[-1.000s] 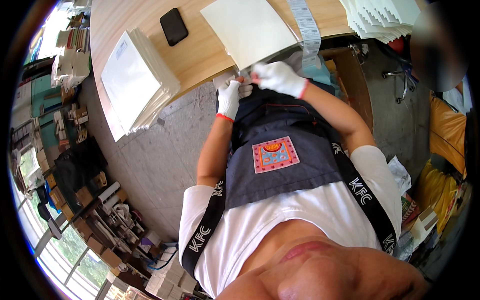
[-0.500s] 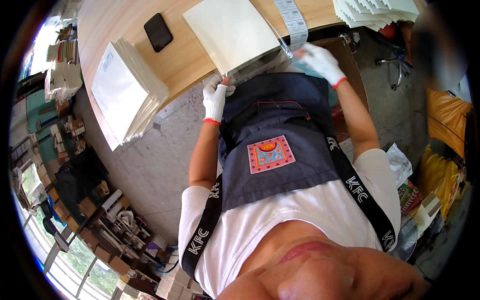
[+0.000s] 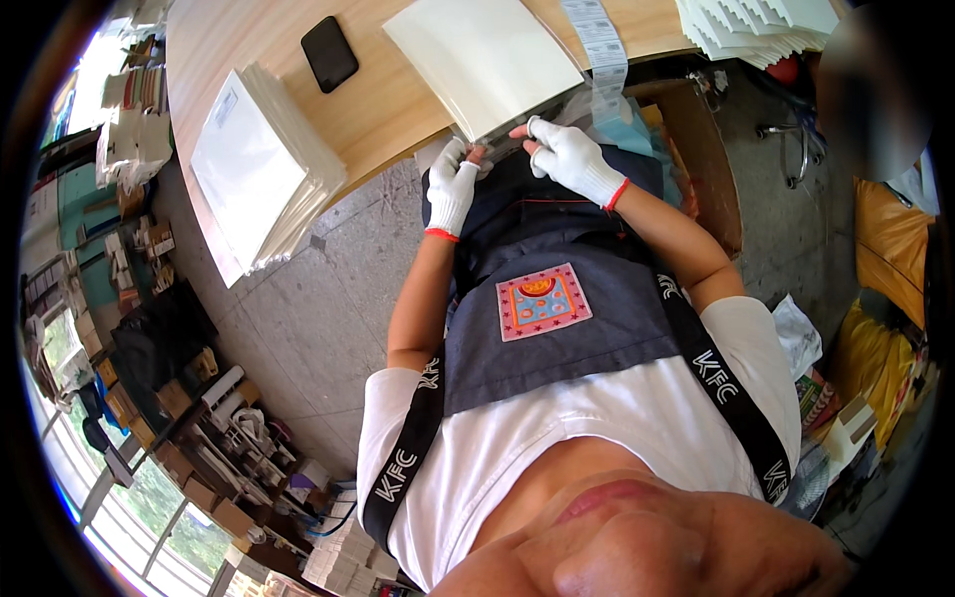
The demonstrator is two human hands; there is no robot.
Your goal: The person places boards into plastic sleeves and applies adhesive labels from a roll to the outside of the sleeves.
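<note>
A flat cream-white sheet or board (image 3: 482, 65) in a clear plastic sleeve lies on the table, its near end at the table edge in front of my apron. My left hand (image 3: 454, 187), in a white glove with bare fingertips, is closed on the sleeve's near left corner. My right hand (image 3: 574, 161), gloved the same way, is just right of it over the sleeve's near edge. Its bare thumb and index finger point left, slightly apart; whether they touch the film is hard to make out.
A stack of sleeved white sheets (image 3: 264, 174) stands at the table's left, a black phone (image 3: 329, 55) behind it. A label strip (image 3: 597, 45) hangs over the table edge above an open cardboard box (image 3: 711, 159). More white sheets (image 3: 751, 25) lie far right. Yellow sacks (image 3: 890, 259) are on the floor.
My right hand has moved left from the sleeve's right corner toward my left hand, off the film it was pulling. My left hand has stayed at the left corner.
</note>
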